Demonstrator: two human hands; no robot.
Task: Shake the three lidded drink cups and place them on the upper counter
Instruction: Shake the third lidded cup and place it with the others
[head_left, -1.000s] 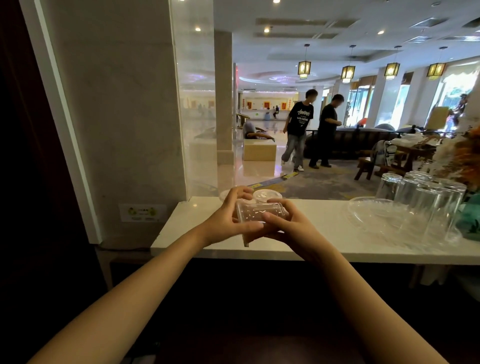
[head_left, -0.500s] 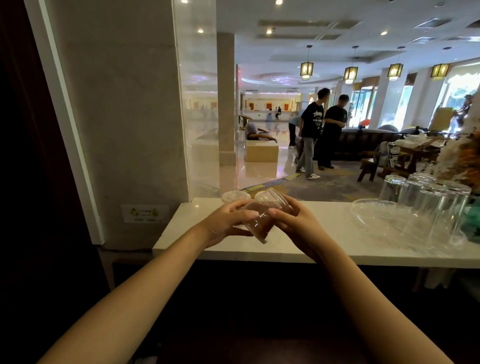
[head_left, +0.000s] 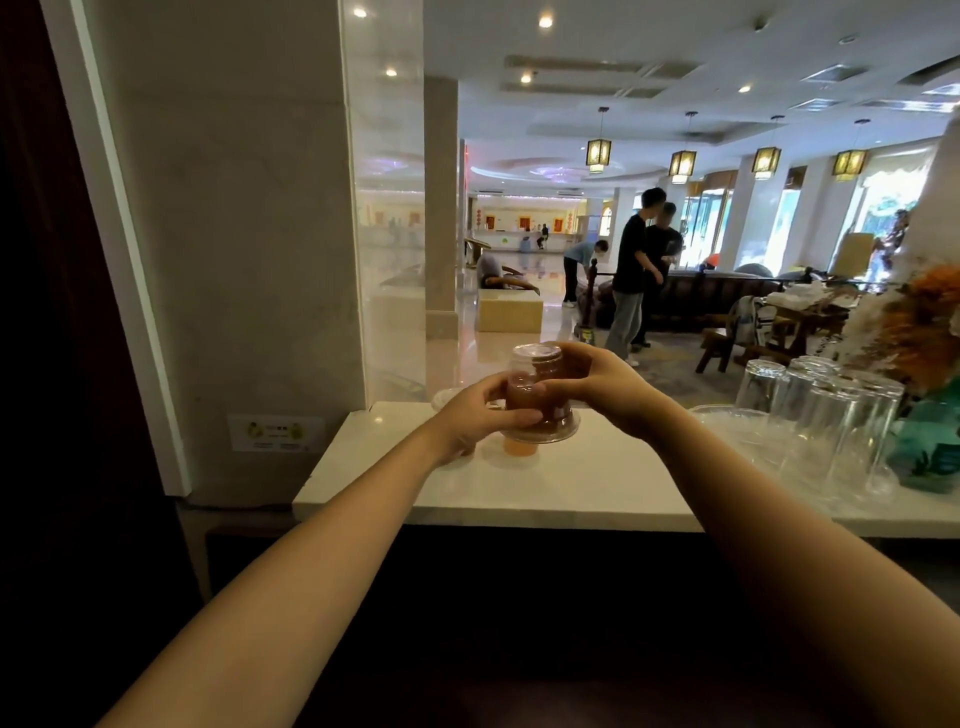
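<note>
left hand (head_left: 475, 418) and right hand (head_left: 605, 389) both wrapped round one lidded cup (head_left: 537, 397), flipped lid-down, brown drink inside, just above the upper counter (head_left: 519, 493) near its back-left corner, orange cup (head_left: 521, 448) standing right below it, upturned glasses (head_left: 831, 415) toward the right end

Room on the upper counter (head_left: 545, 493)
Marble left of the upturned glasses (head_left: 831, 415) lies free; further left stand two cups (head_left: 521, 447), then the wall (head_left: 234, 260).
</note>
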